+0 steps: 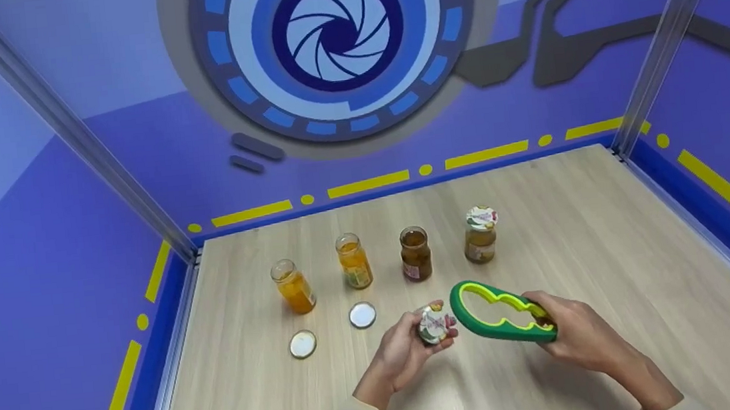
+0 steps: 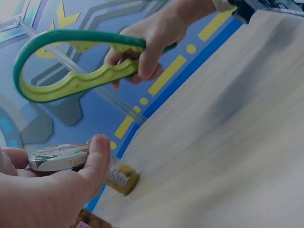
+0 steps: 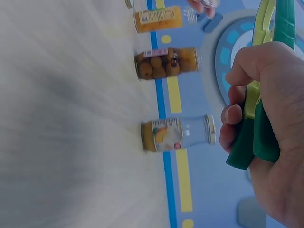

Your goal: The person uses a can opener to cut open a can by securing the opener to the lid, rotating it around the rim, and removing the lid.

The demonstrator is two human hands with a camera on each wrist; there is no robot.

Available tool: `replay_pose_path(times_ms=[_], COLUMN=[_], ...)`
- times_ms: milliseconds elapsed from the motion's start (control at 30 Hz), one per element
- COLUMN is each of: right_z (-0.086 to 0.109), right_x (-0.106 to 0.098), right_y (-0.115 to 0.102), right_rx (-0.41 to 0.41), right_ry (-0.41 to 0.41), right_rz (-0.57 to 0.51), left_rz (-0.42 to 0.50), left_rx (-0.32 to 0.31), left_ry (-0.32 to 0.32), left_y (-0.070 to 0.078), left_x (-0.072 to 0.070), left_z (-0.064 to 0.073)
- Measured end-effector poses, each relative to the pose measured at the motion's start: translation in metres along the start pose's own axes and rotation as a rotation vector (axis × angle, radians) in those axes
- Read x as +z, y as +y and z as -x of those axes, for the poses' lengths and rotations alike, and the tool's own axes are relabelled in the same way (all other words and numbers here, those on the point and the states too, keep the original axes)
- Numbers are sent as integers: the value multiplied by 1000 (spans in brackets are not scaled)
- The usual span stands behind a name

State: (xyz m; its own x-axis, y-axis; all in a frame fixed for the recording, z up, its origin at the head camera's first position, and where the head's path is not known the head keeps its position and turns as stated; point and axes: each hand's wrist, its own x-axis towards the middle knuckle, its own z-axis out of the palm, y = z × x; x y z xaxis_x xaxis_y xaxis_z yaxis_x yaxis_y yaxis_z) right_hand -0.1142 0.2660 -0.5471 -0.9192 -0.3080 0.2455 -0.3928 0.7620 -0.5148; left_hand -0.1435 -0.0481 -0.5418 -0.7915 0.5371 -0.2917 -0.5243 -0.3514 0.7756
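Observation:
My left hand (image 1: 403, 348) holds a patterned jar lid (image 1: 433, 324) between thumb and fingers, above the table. In the left wrist view the lid (image 2: 59, 156) lies nearly flat in the grip. My right hand (image 1: 578, 332) grips the handle end of a green and yellow jar opener (image 1: 501, 332), whose looped end points toward the lid without touching it. Behind the hands stand two open jars of orange contents (image 1: 294, 292) (image 1: 355, 267), an open brown jar (image 1: 416, 257) and, at the right, a jar with its lid on (image 1: 479, 241).
Two loose lids lie on the table, a left lid (image 1: 303, 344) and a right lid (image 1: 362, 314), both pale side up. The wooden table (image 1: 610, 242) is bounded by blue printed walls (image 1: 128, 107) with metal corner posts.

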Motion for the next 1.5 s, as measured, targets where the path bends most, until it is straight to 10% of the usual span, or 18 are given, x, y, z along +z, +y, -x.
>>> replay_pose_path(times_ms=[667, 1033, 1500], right_z=[9, 11, 15], right_x=[-10, -8, -3], right_y=[21, 22, 24], right_rx=[131, 162, 179], right_ry=[-7, -23, -10], right_rz=[39, 20, 14], left_rz=[-882, -1224, -1404], left_rx=[230, 330, 179], left_ry=[486, 559, 577], left_y=[14, -7, -26], left_x=[-14, -15, -29], left_z=[-48, -75, -99])
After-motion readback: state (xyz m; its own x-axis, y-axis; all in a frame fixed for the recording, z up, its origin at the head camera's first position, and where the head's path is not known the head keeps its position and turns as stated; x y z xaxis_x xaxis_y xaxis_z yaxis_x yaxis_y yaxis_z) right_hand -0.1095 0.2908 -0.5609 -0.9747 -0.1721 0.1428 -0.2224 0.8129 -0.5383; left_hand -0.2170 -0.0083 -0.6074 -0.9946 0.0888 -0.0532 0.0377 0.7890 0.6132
